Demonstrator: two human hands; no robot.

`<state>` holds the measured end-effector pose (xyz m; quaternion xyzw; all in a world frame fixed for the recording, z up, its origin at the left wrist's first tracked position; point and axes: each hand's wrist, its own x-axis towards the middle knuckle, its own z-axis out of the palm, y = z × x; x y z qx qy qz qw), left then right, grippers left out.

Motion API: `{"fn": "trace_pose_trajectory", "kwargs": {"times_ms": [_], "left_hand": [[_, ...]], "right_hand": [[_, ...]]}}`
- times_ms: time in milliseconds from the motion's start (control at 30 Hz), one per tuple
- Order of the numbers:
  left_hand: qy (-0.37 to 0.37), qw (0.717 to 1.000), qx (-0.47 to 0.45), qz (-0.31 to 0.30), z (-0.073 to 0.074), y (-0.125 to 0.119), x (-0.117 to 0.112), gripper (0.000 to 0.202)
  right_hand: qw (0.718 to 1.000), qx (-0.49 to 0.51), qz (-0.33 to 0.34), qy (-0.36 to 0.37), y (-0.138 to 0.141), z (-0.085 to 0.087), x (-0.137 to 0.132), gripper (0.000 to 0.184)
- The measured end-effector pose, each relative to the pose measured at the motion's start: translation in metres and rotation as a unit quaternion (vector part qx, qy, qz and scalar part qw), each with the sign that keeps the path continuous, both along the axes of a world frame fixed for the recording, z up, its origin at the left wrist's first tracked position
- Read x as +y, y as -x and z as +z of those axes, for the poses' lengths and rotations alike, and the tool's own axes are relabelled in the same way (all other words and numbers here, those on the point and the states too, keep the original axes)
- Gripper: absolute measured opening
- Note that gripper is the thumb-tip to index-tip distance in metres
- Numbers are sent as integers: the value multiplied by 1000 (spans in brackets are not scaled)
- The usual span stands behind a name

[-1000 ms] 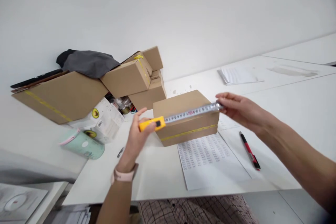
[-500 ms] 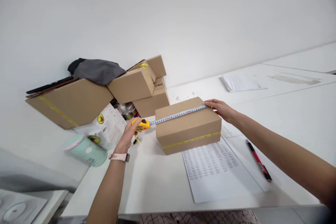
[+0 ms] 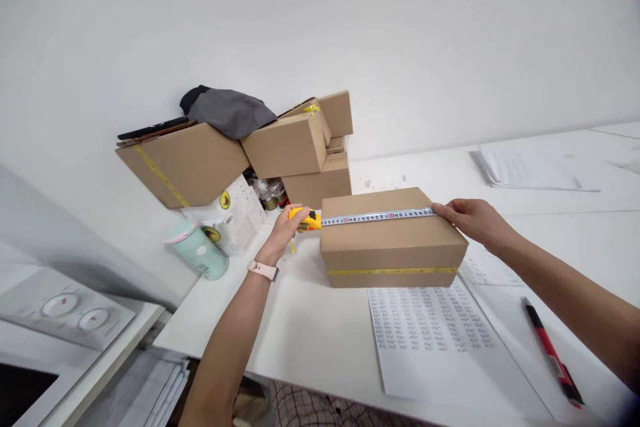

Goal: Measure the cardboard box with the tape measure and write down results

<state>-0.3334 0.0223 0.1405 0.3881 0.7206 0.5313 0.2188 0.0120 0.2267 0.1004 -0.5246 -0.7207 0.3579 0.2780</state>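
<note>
Your left hand [image 3: 285,230] is curled around the yellow tape measure [image 3: 306,219], thumb laid along the top of its case, with the wrist nearly in line with a forearm that comes up from seven o'clock and wears a pale pink watch band [image 3: 263,271]. Your right hand [image 3: 473,220] has its thumb and fingertips closed on the far end of the blade [image 3: 377,217], the hand reaching level from a forearm that slants in from four o'clock; how the fingers fold underneath is hidden. Between your hands, the blade runs straight across the top of a cardboard box [image 3: 393,260], which lies on the white desk [image 3: 295,347] with yellow tape along its near side. Taking that box as the clock's centre, your left hand sits just off its edge at nine, your right at about two. A printed sheet [image 3: 430,333] reaches out from the box toward five, and a red and black pen [image 3: 553,353] lies at four. The mint-green cup [image 3: 200,252] stands tilted in your view at nine, stacked boxes [image 3: 285,147] rise at ten, and a paper stack [image 3: 525,167] rests at two.
</note>
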Motion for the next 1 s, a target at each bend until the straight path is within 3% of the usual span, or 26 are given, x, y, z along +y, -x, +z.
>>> {"fn": "trace_pose_trajectory", "kwargs": {"times_ms": [100, 167, 233, 333, 433, 533, 667, 833, 1000], "left_hand": [[-9, 1000, 13, -17, 17, -10, -19, 64], [-8, 998, 6, -61, 25, -26, -42, 65], [27, 985, -59, -160, 21, -55, -66, 66], [124, 899, -283, -310, -11, -116, -93, 62], [155, 804, -461, -342, -50, -178, -97, 77], [62, 769, -544, -331, -66, -214, -81, 85], [-67, 766, -550, -325, -55, -220, -60, 64], [-63, 759, -568, -314, -56, -217, -61, 55], [-82, 759, -575, -293, -65, -227, -59, 49]], "right_hand": [[997, -59, -11, -53, 0, 12, 1, 41], [998, 7, -8, -62, -1, 21, 3, 38], [992, 100, -3, -70, 2, 31, 5, 37], [987, 123, 49, -90, 23, 45, 5, 36], [978, 36, 171, -110, 62, 57, 7, 35], [967, -15, 222, -120, 101, 60, 16, 34], [972, -31, 204, -111, 124, 51, 36, 35], [966, -20, 247, -67, 116, 34, 46, 42], [964, -13, 261, -51, 115, 34, 44, 53]]}}
